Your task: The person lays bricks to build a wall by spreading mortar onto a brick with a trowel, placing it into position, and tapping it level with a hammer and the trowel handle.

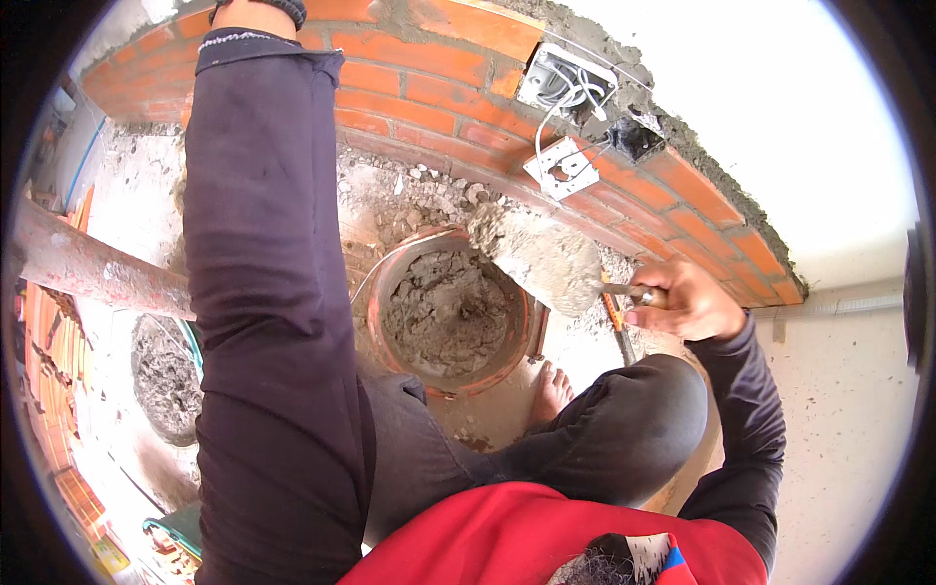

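My right hand [690, 300] is wrapped round the handle of a trowel [648, 294]. Wet grey mortar [546, 255] covers its blade, which is tilted over the right rim of a round bucket [382, 341]. More mortar [453, 317] fills the bucket, its surface rough and dug into. My left arm [273, 292] stretches up to the brick wall [419, 93]. Only the wrist [255, 18] with a dark band shows at the top edge; the fingers are out of the picture.
A white electrical box [565, 83] with loose wires and a hanging socket plate [561, 168] interrupt the wall. A second mortar tub [166, 380] stands at left, near a thick pole [97, 263] and stacked bricks [54, 361]. Rubble [419, 200] lies along the wall's foot.
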`<move>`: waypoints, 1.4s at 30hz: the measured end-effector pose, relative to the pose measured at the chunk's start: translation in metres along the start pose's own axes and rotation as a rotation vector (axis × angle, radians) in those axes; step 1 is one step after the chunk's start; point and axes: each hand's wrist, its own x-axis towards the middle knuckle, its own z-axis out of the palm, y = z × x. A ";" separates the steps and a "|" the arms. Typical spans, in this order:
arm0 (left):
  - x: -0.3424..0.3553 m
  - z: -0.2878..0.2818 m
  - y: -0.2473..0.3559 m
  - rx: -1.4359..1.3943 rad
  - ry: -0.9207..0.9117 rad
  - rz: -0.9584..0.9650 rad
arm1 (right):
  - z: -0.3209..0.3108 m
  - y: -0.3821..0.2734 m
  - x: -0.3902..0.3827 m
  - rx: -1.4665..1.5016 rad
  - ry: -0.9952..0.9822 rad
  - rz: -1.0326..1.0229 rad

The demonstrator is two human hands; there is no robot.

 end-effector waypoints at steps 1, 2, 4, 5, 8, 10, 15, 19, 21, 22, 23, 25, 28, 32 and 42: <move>0.002 -0.001 -0.001 -0.004 -0.002 0.004 | -0.007 -0.008 -0.005 -0.003 0.024 0.014; 0.002 -0.001 -0.002 -0.010 -0.003 0.004 | -0.013 -0.012 -0.009 -0.011 0.028 -0.048; 0.004 -0.002 -0.003 -0.015 0.009 0.007 | -0.025 -0.018 -0.012 -0.026 0.030 -0.180; 0.003 -0.001 -0.002 -0.018 0.013 0.009 | -0.025 -0.024 -0.012 0.030 0.043 -0.188; 0.000 -0.003 0.004 0.021 0.042 -0.004 | -0.029 -0.026 -0.002 0.183 -0.066 -0.144; 0.003 -0.004 0.009 0.017 0.050 -0.008 | -0.029 -0.012 0.016 0.365 -0.142 -0.206; 0.001 0.000 0.004 0.015 0.028 0.015 | -0.045 0.065 0.076 0.778 0.044 -0.010; 0.003 -0.006 0.011 0.054 -0.003 0.032 | -0.038 0.067 0.099 0.752 0.142 -0.098; 0.002 -0.007 0.008 0.066 0.001 0.019 | -0.020 0.067 0.098 0.743 0.174 -0.147; 0.001 -0.009 0.007 0.074 0.011 0.017 | -0.011 0.070 0.099 0.734 0.180 -0.182; 0.000 -0.009 0.006 0.076 0.019 0.018 | -0.003 0.074 0.099 0.709 0.224 -0.163; -0.018 0.000 0.008 0.123 0.038 -0.018 | 0.017 0.084 0.101 0.667 0.311 -0.122; -0.020 0.007 0.003 0.138 0.023 -0.024 | 0.050 0.086 0.110 0.668 0.450 -0.151; -0.006 -0.003 -0.015 0.116 -0.018 -0.015 | 0.083 0.099 0.126 0.723 0.501 -0.057; -0.018 -0.003 0.008 0.297 -0.149 -0.056 | 0.124 0.075 0.190 0.835 0.585 -0.266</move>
